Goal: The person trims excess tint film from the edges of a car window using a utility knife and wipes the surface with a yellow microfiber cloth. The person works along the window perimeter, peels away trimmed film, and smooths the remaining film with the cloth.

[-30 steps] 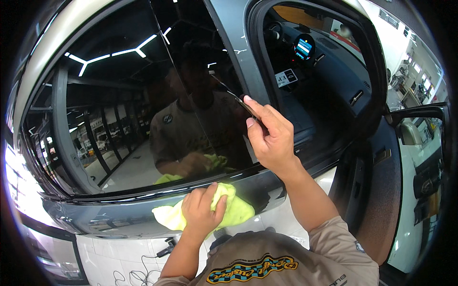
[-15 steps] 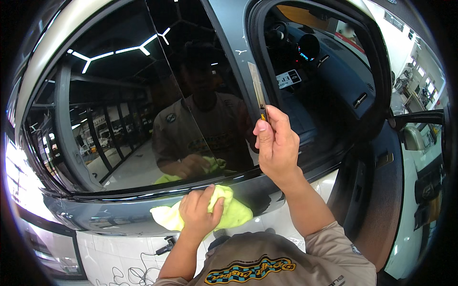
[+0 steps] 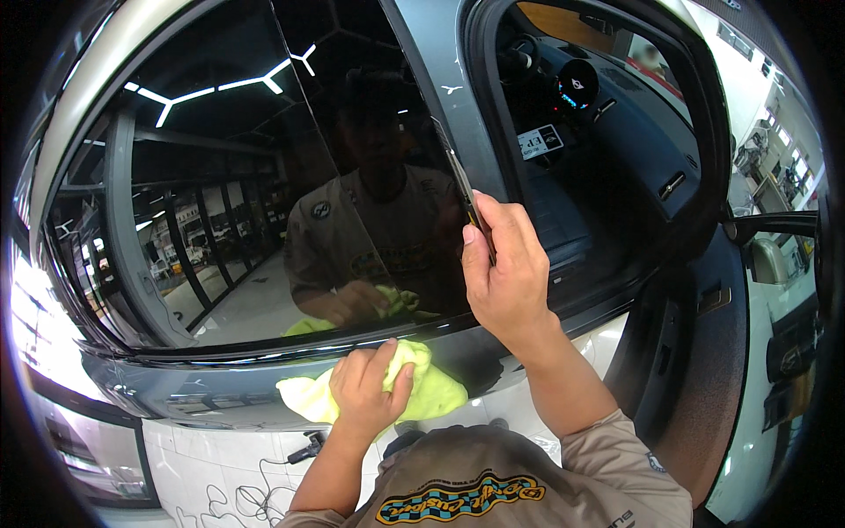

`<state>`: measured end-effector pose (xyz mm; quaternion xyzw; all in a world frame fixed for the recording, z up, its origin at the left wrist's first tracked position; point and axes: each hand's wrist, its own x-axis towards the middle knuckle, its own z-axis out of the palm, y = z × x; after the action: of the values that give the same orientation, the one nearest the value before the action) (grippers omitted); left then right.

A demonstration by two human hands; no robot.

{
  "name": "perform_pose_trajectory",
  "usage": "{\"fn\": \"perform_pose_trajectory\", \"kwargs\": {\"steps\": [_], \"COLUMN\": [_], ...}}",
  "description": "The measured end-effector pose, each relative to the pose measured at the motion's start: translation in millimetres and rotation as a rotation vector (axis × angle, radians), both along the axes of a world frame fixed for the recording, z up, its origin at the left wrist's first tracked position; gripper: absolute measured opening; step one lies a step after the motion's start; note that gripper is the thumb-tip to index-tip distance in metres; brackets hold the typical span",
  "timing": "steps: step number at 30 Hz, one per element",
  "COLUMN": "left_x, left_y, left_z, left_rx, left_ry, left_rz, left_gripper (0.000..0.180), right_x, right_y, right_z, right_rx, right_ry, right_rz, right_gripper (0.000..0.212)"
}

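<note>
**Slim metal cutter pinched beside a dark car window, with a yellow-green cloth held below**

The cutter is held in the right hand, which is placed at 3 o'clock from the middle of the view. Its handle is pinched between thumb and fingers, and its narrow end is pointed toward 11 o'clock, along the border between the window and the grey-blue pillar. Whether the glass is touched by the tip cannot be told.

The cloth is set at 6 o'clock, against the grey-blue door panel just below the window. It is gripped by the left hand at 7 o'clock, with the fingers laid over it and the thumb set apart; part of the cloth is bunched in the gap between.

Branching ceiling lights and the person's upper body are mirrored in the window. Toward 1 o'clock, a round display is seen on the dashboard, with a white plate-like card below it. The open front door is seen at 4 o'clock. A grey-brown shirt is shown at the lower edge. At 7 o'clock, a dark corded device is seen on the white tiled floor, near a loosely looped cable.
</note>
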<state>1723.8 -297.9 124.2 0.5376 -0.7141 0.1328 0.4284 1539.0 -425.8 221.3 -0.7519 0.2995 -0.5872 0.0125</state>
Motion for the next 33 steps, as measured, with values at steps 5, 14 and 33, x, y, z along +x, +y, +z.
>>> {"fn": "perform_pose_trajectory", "kwargs": {"steps": [5, 14, 33], "left_x": [0, 1, 1], "left_y": [0, -1, 2], "left_z": [0, -1, 0], "left_rx": [0.003, -0.006, 0.060], "left_ry": [0.003, 0.000, 0.016], "left_rz": [-0.003, -0.015, -0.023], "left_gripper": [0.038, 0.039, 0.041], "right_x": [0, 0, -12], "right_y": [0, -1, 5], "right_z": [0, 0, 23], "right_rx": [-0.002, -0.010, 0.098], "right_ry": [0.012, 0.013, 0.164], "right_rz": [-0.014, -0.030, -0.081], "right_gripper": [0.036, 0.033, 0.029]}}
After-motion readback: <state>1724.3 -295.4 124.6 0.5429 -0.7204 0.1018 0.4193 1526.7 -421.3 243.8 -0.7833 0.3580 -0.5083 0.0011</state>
